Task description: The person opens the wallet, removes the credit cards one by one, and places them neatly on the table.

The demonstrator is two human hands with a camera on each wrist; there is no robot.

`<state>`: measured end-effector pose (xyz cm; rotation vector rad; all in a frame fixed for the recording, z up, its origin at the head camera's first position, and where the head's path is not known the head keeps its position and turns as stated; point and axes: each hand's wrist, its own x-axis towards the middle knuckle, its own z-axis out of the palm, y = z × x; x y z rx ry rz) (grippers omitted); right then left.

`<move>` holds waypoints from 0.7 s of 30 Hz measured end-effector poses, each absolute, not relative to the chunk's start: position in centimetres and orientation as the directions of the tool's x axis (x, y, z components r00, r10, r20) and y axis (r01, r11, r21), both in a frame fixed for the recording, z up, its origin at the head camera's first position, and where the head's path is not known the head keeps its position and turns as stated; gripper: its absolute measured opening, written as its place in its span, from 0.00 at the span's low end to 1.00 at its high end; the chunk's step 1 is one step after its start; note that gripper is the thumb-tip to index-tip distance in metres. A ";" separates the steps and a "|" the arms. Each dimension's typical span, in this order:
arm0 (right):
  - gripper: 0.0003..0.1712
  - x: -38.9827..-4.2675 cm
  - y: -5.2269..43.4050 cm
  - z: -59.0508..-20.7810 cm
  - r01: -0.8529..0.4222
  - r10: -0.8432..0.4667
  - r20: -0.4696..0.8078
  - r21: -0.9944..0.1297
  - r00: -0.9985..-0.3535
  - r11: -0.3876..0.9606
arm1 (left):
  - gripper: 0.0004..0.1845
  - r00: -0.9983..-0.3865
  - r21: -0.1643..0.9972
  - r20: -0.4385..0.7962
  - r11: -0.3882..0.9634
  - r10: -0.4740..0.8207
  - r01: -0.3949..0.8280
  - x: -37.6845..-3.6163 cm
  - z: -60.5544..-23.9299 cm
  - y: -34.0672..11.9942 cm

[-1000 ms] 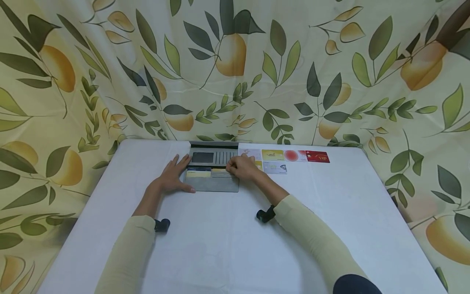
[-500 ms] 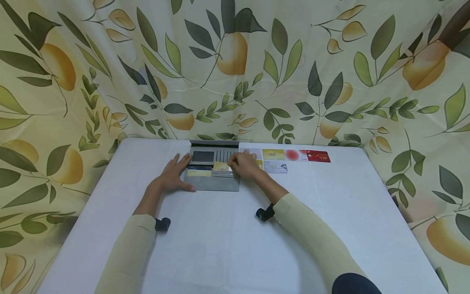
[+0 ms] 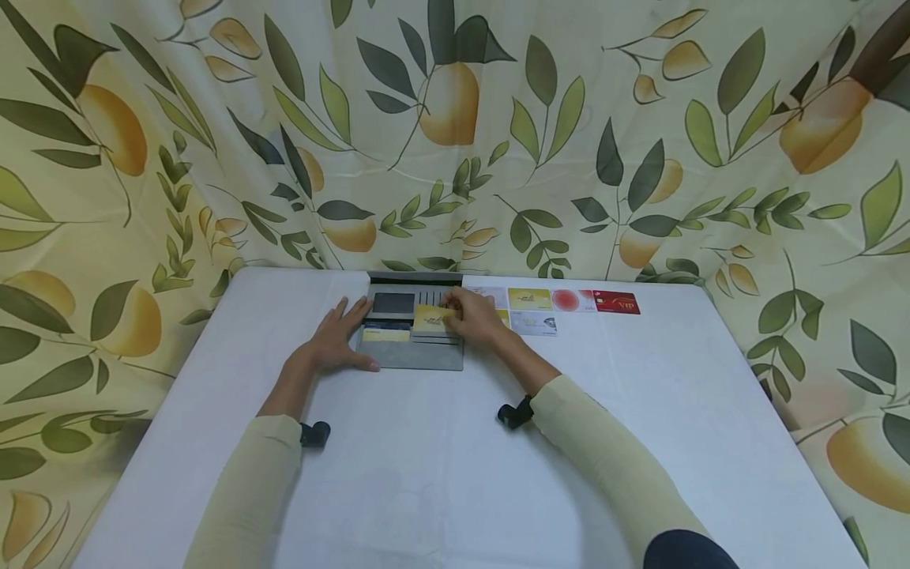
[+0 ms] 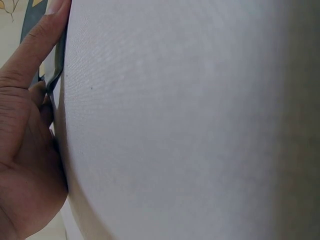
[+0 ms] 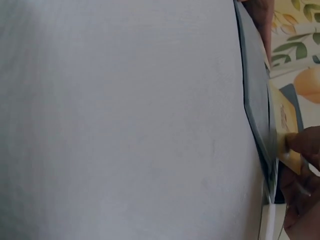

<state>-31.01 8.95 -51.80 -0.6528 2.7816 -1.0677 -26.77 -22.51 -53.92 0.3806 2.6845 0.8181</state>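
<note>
White table [image 3: 441, 474]: right hand [image 3: 478, 318] pinches yellow card [image 3: 431, 318]; left hand [image 3: 334, 341] flat on wallet [image 3: 415, 353].

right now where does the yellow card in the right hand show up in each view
Head: the yellow card lies mid-frame over the grey wallet, pinched by the right hand.
Left wrist: I cannot make the card out; only the left hand at the wallet's edge.
Right wrist: card at the right edge, beside the fingers.
Shared landmark: the wallet's dark edge.
</note>
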 end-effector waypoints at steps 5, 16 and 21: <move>0.12 -31.1 9.2 -52.0 -0.385 -0.419 0.130 -0.691 -0.899 0.612 | 0.73 -0.918 0.571 -0.208 0.804 0.338 0.167 -26.6 -53.8 -22.5; 0.36 -31.4 9.6 -51.8 -0.415 -0.472 0.061 -0.583 -0.879 0.698 | 0.73 -0.914 0.587 -0.210 0.792 0.348 0.167 -26.4 -53.4 -22.4; 0.38 -31.4 9.9 -51.9 -0.452 -0.498 0.070 -0.543 -0.864 0.708 | 0.73 -0.912 0.583 -0.209 0.794 0.354 0.174 -26.5 -53.5 -22.4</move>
